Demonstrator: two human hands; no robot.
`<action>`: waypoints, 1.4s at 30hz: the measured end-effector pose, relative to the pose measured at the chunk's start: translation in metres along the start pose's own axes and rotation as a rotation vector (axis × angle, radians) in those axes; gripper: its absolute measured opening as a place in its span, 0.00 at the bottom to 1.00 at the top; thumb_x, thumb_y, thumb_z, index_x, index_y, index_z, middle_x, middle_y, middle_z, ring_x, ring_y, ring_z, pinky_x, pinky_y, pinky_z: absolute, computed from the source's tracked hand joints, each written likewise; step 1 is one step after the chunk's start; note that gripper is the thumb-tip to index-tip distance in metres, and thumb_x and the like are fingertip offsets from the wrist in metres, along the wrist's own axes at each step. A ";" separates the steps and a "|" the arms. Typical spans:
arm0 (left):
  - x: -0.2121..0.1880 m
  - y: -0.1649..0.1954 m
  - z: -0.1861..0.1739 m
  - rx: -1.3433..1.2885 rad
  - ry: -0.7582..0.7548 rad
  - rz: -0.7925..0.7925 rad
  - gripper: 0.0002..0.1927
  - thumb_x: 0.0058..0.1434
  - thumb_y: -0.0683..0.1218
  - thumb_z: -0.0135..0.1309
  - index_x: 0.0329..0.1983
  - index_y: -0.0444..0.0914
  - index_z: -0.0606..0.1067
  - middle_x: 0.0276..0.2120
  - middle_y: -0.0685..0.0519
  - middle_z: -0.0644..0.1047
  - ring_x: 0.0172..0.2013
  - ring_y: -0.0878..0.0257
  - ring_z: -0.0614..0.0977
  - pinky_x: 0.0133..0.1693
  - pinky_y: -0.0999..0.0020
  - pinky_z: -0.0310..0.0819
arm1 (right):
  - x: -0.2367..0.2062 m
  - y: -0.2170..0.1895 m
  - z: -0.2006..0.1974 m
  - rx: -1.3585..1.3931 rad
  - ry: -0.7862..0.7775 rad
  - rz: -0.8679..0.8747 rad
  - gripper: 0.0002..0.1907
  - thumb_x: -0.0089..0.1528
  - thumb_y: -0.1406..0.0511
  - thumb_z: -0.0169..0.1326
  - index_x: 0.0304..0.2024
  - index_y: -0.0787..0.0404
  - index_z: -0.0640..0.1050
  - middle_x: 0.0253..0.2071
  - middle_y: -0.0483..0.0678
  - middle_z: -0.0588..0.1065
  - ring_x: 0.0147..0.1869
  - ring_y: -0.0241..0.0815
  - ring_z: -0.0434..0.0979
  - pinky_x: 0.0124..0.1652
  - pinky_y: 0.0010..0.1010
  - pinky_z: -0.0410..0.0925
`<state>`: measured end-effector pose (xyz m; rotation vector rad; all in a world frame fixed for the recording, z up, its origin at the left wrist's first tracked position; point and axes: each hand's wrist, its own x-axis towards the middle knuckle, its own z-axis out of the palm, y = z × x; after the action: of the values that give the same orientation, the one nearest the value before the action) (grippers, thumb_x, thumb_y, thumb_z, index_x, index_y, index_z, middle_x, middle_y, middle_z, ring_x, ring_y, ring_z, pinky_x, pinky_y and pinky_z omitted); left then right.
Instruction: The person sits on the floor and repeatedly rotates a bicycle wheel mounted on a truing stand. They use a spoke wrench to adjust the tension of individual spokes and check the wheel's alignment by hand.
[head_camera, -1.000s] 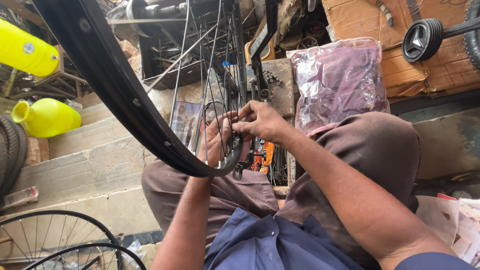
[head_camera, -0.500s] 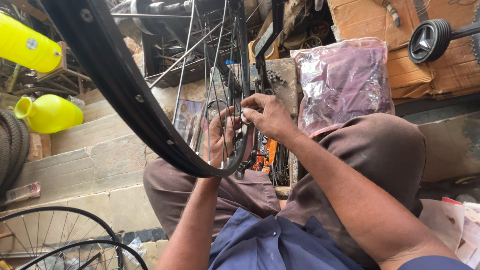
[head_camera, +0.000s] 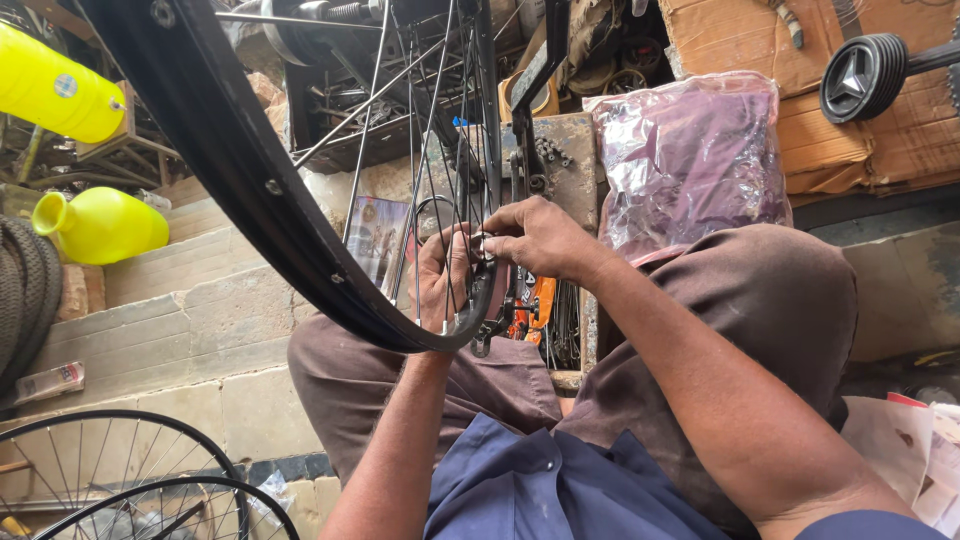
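Wheel: black bicycle rim (head_camera: 250, 190), held over the lap, its lowest arc between both hands.
Left hand (head_camera: 445, 280): behind the spokes (head_camera: 425, 170), fingers curled against the rim (closure unclear).
Right hand (head_camera: 535, 235): fingertips pinched on a spoke just above the rim.
Beyond grip: purple plastic bag (head_camera: 690, 150); yellow jugs (head_camera: 100, 225) far left.

Rough concrete steps (head_camera: 170, 330) carrying most of it: yellow jug (head_camera: 100, 225) lying up at ten o'clock, small flat packet (head_camera: 45, 383) at nine, two spoked rims (head_camera: 130, 480) leaning down around seven.
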<state>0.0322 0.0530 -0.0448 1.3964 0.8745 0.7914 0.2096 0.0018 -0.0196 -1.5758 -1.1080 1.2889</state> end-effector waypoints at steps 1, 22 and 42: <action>-0.001 0.002 0.000 0.021 0.000 -0.010 0.17 0.75 0.50 0.48 0.53 0.32 0.78 0.35 0.55 0.80 0.33 0.74 0.76 0.35 0.78 0.70 | -0.001 -0.001 0.001 0.036 -0.010 0.038 0.15 0.61 0.67 0.59 0.49 0.68 0.81 0.40 0.52 0.83 0.41 0.39 0.84 0.44 0.31 0.79; 0.018 0.086 -0.055 0.244 -0.561 -0.262 0.21 0.60 0.43 0.63 0.56 0.31 0.79 0.34 0.54 0.84 0.33 0.70 0.84 0.37 0.74 0.80 | -0.007 -0.023 -0.027 -0.271 0.063 0.123 0.18 0.56 0.56 0.65 0.44 0.58 0.83 0.41 0.48 0.83 0.40 0.44 0.85 0.42 0.36 0.75; 0.024 0.045 -0.045 0.130 -0.318 -0.022 0.15 0.72 0.51 0.51 0.50 0.35 0.77 0.32 0.56 0.78 0.31 0.71 0.77 0.33 0.75 0.72 | -0.031 -0.042 -0.019 0.108 -0.183 0.027 0.10 0.59 0.65 0.65 0.38 0.67 0.85 0.28 0.52 0.81 0.27 0.36 0.78 0.28 0.27 0.72</action>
<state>0.0065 0.0972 -0.0005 1.5722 0.7008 0.4838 0.2197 -0.0168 0.0318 -1.4198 -1.1120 1.5098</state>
